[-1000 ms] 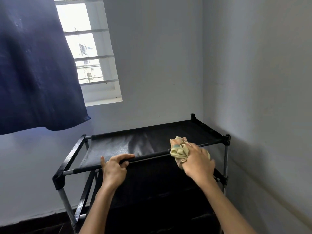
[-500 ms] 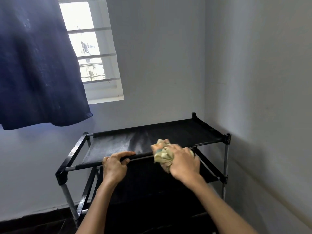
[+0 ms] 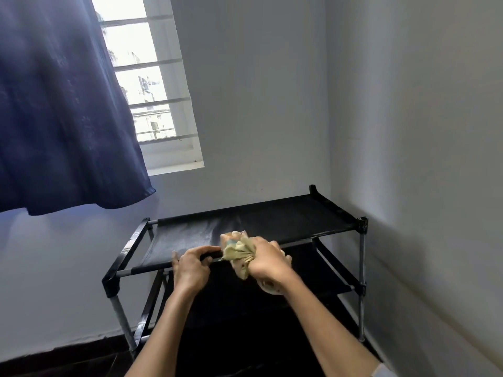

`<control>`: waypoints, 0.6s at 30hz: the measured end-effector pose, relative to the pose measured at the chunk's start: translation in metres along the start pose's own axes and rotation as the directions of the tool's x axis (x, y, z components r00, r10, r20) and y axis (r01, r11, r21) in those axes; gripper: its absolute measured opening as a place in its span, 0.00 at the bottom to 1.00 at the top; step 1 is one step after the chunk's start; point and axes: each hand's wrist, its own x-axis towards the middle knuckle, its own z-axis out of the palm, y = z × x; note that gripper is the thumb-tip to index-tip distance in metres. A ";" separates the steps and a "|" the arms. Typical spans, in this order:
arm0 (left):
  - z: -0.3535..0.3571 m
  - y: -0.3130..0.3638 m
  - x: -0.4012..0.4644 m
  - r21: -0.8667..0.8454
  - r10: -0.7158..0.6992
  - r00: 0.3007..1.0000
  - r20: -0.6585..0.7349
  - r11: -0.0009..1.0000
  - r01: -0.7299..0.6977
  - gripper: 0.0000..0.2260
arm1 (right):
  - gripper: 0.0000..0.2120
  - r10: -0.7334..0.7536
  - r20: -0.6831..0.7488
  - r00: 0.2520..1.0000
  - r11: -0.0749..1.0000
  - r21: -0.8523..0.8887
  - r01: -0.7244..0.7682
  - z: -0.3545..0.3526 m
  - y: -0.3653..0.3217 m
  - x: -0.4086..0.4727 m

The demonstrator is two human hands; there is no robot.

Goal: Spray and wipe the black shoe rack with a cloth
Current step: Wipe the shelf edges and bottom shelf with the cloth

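Note:
The black shoe rack (image 3: 285,219) stands in the room's corner, with fabric shelves on a metal frame. My left hand (image 3: 190,268) grips the front bar of the top shelf. My right hand (image 3: 268,261) holds a crumpled yellowish cloth (image 3: 236,250) wrapped over that same front bar, right beside my left hand's fingers. A lighter streak shows across the middle of the top shelf fabric. No spray bottle is in view.
A dark blue curtain (image 3: 62,104) hangs at the upper left, partly covering a barred window (image 3: 152,99). Grey walls meet behind the rack; the right wall (image 3: 422,159) runs close along its side. A dark floor strip (image 3: 54,360) lies at the lower left.
My right hand has slid the cloth leftward along the front bar until it nearly meets my left hand. My left hand has kept its grip on the bar.

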 end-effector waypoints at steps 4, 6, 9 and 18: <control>0.001 0.022 -0.008 0.087 -0.002 0.999 0.041 0.996 -0.002 0.13 | 0.21 -0.197 -0.310 0.930 0.697 0.623 0.355 -0.021 0.046 -0.016; 0.007 0.036 -0.011 0.105 0.061 0.995 0.084 0.992 -0.069 0.12 | 0.39 -0.116 -0.503 0.856 0.624 0.634 0.457 -0.023 0.067 -0.019; 0.019 0.054 -0.010 0.089 0.153 0.980 0.129 0.982 -0.165 0.12 | 0.44 -0.121 -0.706 0.698 0.746 0.399 0.534 -0.025 0.083 -0.011; 0.032 0.049 -0.001 -0.103 0.056 0.997 0.061 0.993 -0.050 0.08 | 0.34 -0.557 -0.232 0.797 0.801 -0.405 0.442 0.009 0.073 0.019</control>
